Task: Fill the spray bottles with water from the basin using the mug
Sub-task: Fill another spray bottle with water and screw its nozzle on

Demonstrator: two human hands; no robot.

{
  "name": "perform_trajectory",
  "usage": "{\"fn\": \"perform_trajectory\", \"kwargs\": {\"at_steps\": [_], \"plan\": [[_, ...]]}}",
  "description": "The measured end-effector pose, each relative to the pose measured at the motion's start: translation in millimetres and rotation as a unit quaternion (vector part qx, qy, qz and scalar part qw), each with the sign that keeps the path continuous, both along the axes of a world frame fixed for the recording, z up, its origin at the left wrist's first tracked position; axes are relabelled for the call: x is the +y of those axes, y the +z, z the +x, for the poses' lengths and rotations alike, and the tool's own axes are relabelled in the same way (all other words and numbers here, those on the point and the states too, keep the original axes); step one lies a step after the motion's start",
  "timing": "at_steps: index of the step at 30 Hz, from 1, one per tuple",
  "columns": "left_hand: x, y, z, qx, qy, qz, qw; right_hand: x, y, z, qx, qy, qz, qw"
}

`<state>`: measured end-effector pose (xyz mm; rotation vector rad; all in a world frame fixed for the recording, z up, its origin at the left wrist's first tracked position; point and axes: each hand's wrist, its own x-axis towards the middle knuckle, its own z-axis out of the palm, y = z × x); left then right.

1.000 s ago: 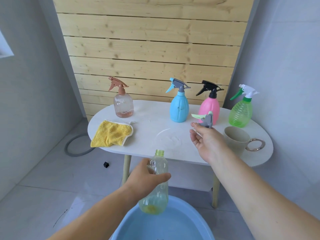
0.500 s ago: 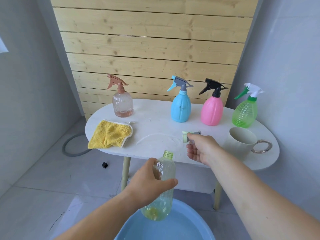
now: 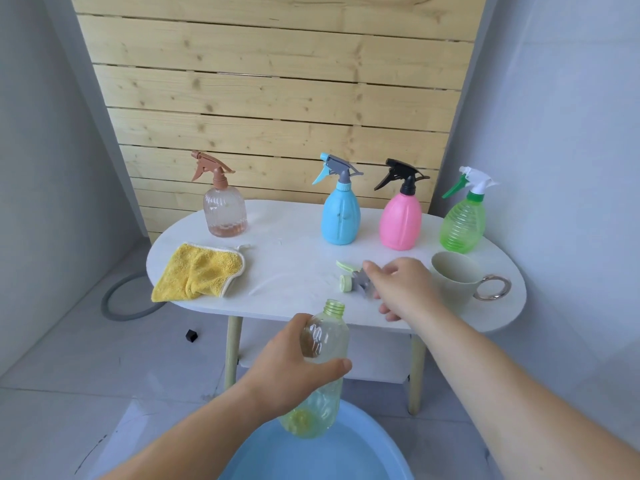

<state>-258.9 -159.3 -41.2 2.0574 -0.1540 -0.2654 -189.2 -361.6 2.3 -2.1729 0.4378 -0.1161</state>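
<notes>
Gripping the uncapped clear yellow-green plastic bottle (image 3: 329, 337) upright above the blue plastic basin (image 3: 346, 459), the left hand (image 3: 287, 372) is occupied. The right hand (image 3: 405, 289), fingers slack, sits just left of the pale ceramic mug (image 3: 457, 289), whose ring handle (image 3: 507, 287) faces away.

Bright, soft daylight; faint shadows, slight softness, wide-angle edge distortion.

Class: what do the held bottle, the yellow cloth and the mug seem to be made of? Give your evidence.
Bottle: glossy, clear yellowish plastic; see-through, moulded ridges, threaded neck. Cloth: soft matt fabric, perhaps microfibre; fuzzy nap, pale stitched edge. Mug: probably matt ceramic, thick pale wall; its ring handle looks metallic.
</notes>
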Motion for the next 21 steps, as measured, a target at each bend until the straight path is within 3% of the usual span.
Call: {"fn": "perform_trajectory", "kwargs": {"at_steps": [4,6,9,11,15,21], "plan": [[-13.4,2.1,0.1,0.007,-0.022,-0.017,1.000,-45.9,29.8,-18.8,-0.160,-0.065,-0.112,0.979],[-22.0,2.8,-0.7,0.010,-0.037,-0.026,0.999,-76.8,34.2,-28.1,-0.199,-0.109,-0.161,0.961],[-35.8,0.8,-2.4,0.029,-0.059,-0.053,0.996,-122.8,20.9,-32.3,-0.092,-0.129,-0.222,0.962],[-43.1,-1.2,-3.9,0.042,-0.075,-0.068,0.994,-143.1,9.1,-31.7,-0.011,-0.118,-0.166,0.979],[-53.8,-5.4,-8.5,0.053,-0.101,-0.077,0.990,-152.3,-7.6,-33.7,-0.005,-0.089,0.043,0.995],[-55.7,-11.7,-11.1,0.045,-0.111,-0.058,0.991,-156.5,-13.7,-32.7,0.003,-0.100,0.118,0.988]]}}
